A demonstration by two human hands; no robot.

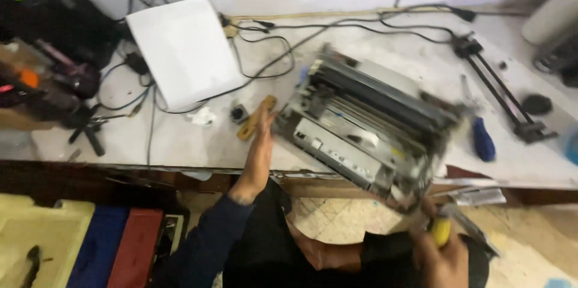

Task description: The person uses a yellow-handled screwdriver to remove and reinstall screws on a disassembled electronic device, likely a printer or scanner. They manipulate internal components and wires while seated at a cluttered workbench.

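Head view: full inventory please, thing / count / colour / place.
Printer chassis: 1, grey and black, tilted over the bench's front edge.
Bench: 1, whitish, across the middle.
Paper sheet: 1, white, bench back left.
Cables: several, black, bench rear.
Wooden piece: 1, tan, beside the left hand.
Screwdriver: 1, blue handle, right of chassis.
Rod part: 1, black, bench right.
Round cap: 1, black, far right.
Tools: a blurred heap, dark with orange, bench left.
Boxes: blue and red, floor left.
Left hand: open, flat against the chassis's left end.
Right hand: closed on a yellow handle, below the chassis.
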